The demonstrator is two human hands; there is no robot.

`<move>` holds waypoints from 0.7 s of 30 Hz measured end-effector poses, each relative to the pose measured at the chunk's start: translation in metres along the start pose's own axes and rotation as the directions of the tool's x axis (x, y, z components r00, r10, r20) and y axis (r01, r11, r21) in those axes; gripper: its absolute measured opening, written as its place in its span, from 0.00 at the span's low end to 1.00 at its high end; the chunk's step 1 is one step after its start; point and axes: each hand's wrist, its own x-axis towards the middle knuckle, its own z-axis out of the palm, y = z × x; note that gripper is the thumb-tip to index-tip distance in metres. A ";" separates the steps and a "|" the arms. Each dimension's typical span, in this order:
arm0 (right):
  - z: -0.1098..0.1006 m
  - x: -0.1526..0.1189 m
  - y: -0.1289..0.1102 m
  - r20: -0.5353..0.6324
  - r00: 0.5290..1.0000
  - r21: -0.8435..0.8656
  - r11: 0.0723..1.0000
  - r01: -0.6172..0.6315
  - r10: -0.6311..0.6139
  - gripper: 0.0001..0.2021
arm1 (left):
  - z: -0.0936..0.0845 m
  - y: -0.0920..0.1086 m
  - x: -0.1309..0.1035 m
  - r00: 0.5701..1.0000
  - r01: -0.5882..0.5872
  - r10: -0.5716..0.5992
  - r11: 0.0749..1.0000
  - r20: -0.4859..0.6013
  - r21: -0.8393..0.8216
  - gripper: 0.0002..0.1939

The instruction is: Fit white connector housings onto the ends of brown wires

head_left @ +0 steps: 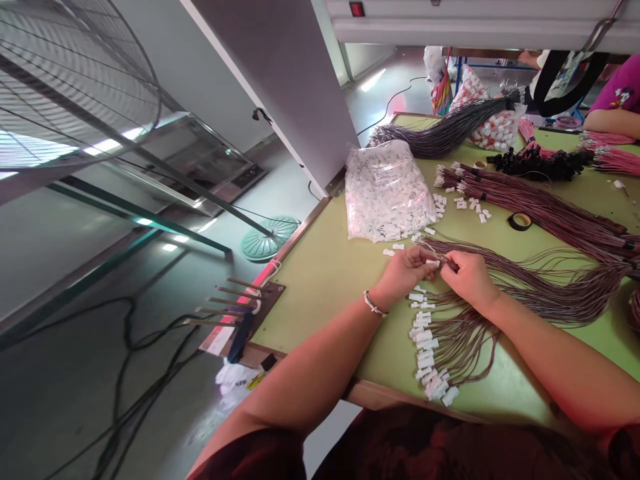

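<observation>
My left hand (407, 272) pinches a small white plastic connector (433, 264) at the end of the wires. Facing it, my right hand (470, 279) is closed around several thin brown wires (447, 259), their ends pointing toward my left fingers. Below both hands lies a row of white connectors (425, 343) fitted on brown wires that fan out to the right. A long bundle of brown wires (550, 280) stretches right from behind my right hand. A few loose white connectors (393, 251) lie just beyond my left hand.
A clear bag of white connectors (387, 190) sits at the back of the green table (315, 287). Beyond are another brown wire bundle (540, 207), a tape roll (520, 221) and dark wires (450, 130). Metal pegs (225, 303) jut from the left edge. A person's arm (613, 123) rests far right.
</observation>
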 end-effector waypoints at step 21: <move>-0.004 0.009 0.001 0.297 0.900 0.453 0.782 -0.428 0.320 0.09 | -0.004 -0.003 0.000 0.958 -0.284 0.276 0.860 0.081 0.423 0.03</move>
